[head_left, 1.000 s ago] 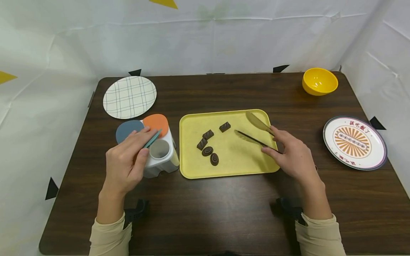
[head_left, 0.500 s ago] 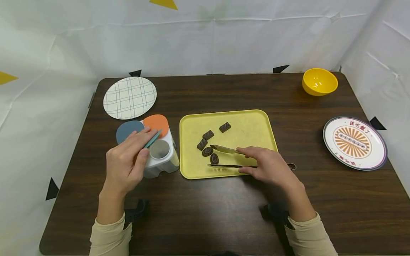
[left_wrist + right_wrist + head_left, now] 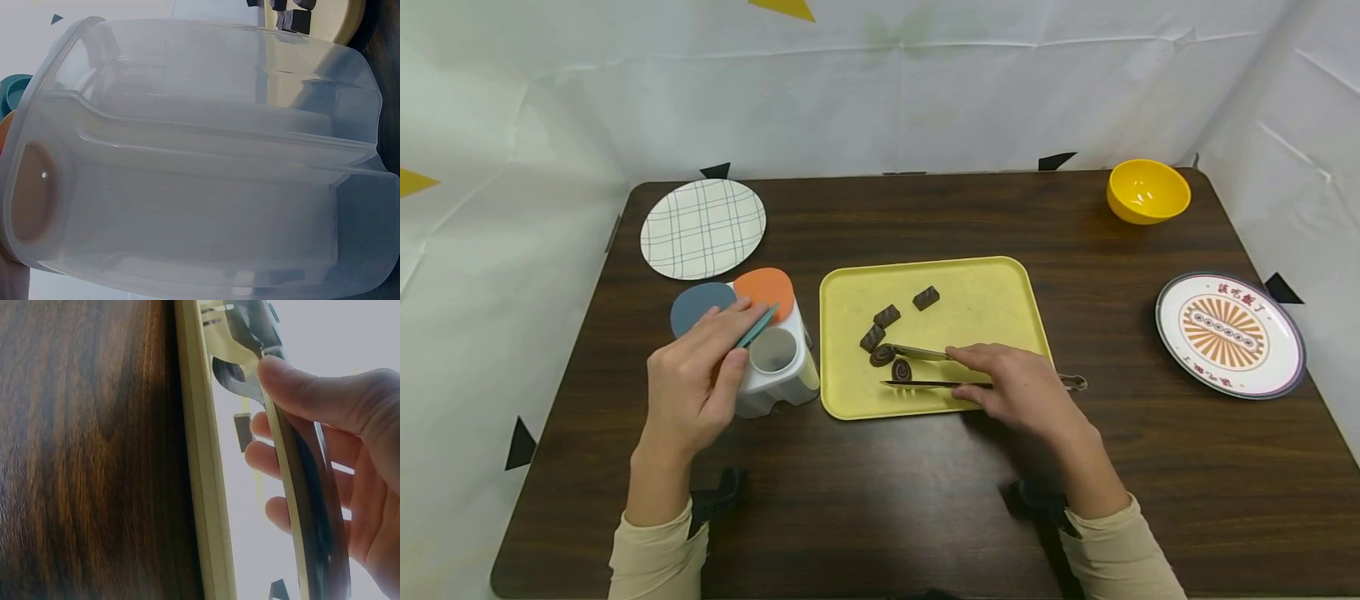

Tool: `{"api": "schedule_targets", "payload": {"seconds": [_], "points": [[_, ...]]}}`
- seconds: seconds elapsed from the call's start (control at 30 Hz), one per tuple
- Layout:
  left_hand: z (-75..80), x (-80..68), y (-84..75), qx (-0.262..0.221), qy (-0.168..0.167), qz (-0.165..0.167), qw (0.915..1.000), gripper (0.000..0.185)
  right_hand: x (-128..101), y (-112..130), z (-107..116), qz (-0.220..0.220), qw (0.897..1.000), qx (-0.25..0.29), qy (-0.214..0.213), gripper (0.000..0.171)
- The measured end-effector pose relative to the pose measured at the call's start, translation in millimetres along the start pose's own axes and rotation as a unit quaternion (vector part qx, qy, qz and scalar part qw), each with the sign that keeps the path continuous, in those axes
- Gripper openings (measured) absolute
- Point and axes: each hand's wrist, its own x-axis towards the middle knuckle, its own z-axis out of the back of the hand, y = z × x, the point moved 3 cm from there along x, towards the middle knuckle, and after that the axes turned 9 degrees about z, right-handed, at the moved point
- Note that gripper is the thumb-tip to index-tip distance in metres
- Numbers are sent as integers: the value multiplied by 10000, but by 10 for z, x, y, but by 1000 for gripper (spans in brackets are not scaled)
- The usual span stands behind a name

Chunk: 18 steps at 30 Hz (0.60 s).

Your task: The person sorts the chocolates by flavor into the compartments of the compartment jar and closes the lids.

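Five chocolates (image 3: pixel 901 370) are sitting on the yellow tray (image 3: pixel 992 292), and you are straddling the nearest oval one with the tongs (image 3: pixel 925 367), their blades apart. Your right hand (image 3: pixel 1011 392) is pinching the tongs; your left hand (image 3: pixel 692 379) is gripping the tub (image 3: pixel 775 371) left of the tray. It is likely small, smooth and brittle, so be squeezing its long sides gently.

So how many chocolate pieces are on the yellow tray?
5, none seemingly hidden: three bars at and, one round at, one round between the tongs at.
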Motion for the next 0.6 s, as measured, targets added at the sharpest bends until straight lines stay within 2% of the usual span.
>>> {"api": "schedule_targets", "payload": {"seconds": [0.3, 0.6], "points": [[-1, -2, -7, 13, -16, 20, 10000, 50, 28, 7, -7, 132, 9995, -191, -192, 45], [-3, 1, -8, 10, -37, -3, 10000, 51, 12, -9, 4, 440, 9969, -190, -627, 45]]}}
